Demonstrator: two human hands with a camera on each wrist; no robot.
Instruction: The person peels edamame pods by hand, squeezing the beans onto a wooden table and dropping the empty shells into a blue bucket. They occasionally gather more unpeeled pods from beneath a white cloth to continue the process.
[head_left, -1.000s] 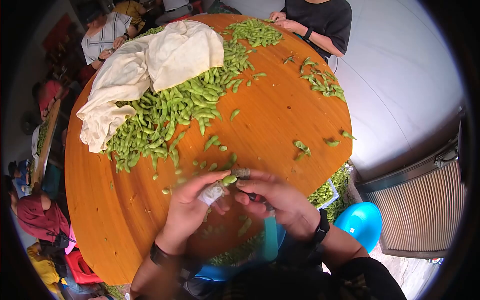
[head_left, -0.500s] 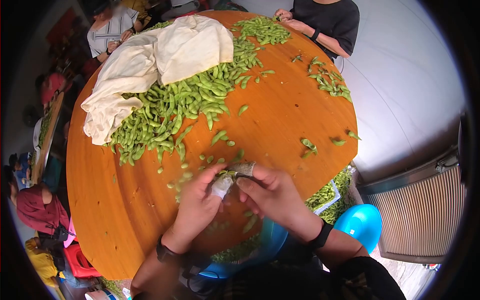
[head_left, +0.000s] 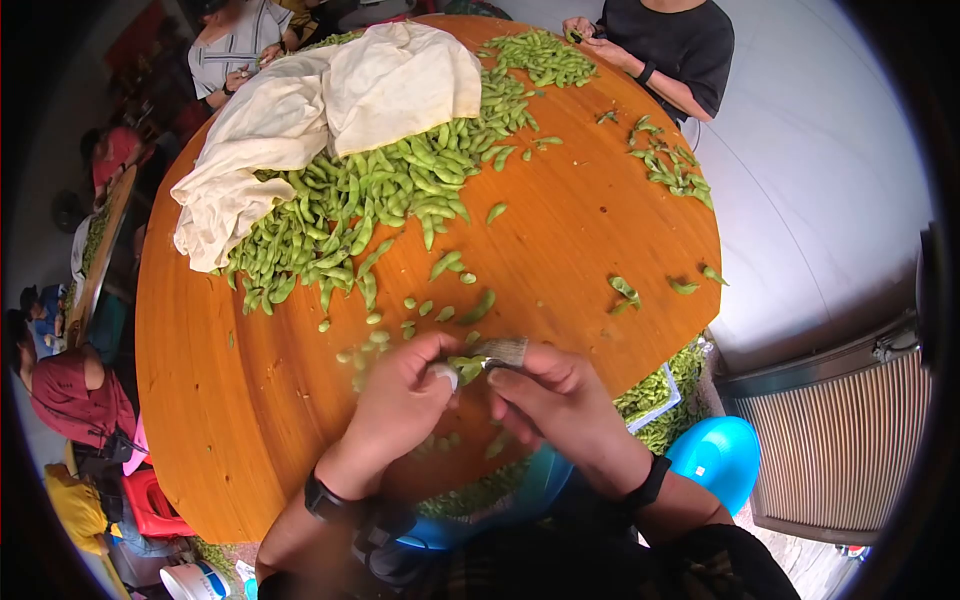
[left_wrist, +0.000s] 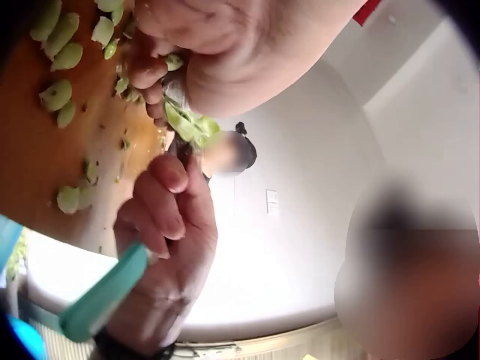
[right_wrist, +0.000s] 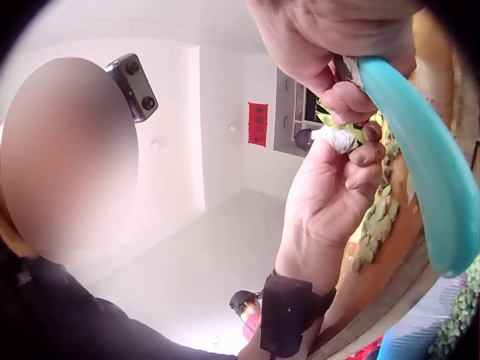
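Note:
My left hand (head_left: 400, 400), its thumb wrapped in white tape, pinches a green edamame pod (head_left: 466, 369) just over the near part of the table. In the left wrist view the pod (left_wrist: 191, 127) is split, its pale inside showing. My right hand (head_left: 565, 395), with grey tape round the index finger, grips a teal-handled tool (right_wrist: 420, 154). The handle sticks out behind the curled fingers, while the working end is largely hidden between the fingers at the pod. Right below both hands, a blue basin (head_left: 548, 468) holds green contents.
A large pile of edamame pods (head_left: 400, 190) lies under a cream cloth (head_left: 400, 90) on the round wooden table (head_left: 560, 240). Shelled beans (head_left: 375, 338) lie ahead of my hands. More pods fill a container at the right, by a blue tub (head_left: 718, 460). Other people sit around.
Both hands stay together over the near table while the fingers work at the pod, which now shows more opened. The head view has shifted, so the table contents appear slightly right and higher.

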